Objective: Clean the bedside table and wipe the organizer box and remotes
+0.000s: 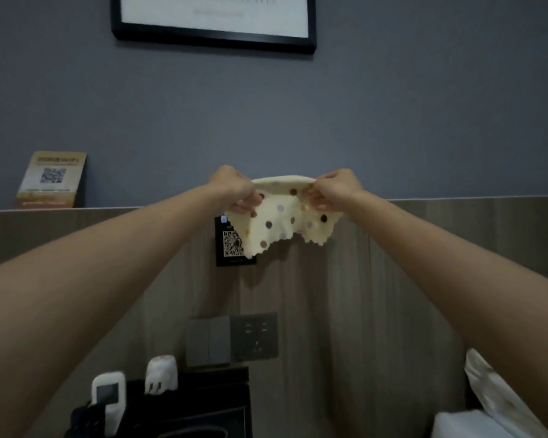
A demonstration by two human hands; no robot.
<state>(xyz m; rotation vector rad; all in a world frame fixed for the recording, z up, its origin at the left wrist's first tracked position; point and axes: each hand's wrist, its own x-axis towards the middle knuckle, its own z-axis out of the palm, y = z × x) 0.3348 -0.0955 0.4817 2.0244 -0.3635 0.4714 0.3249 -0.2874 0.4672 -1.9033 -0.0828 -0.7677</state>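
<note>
The cream cloth [282,221] with coloured dots hangs in the air, its top edge folded over, pinched between the left hand [234,191] and the right hand [334,191]. Low at the left, a white remote [108,395] stands upright in the black organizer box [203,412].

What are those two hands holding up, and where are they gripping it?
A cream polka-dot cloth; left hand and right hand pinch its folded top edge, one at each end.

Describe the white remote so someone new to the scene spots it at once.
Low on the wood-panelled wall is a grey socket; the black organizer box sits just below and left of it. The white remote stands upright near the box's left end. Unlike the white plug-like item to its right, it has a dark screen.
</note>
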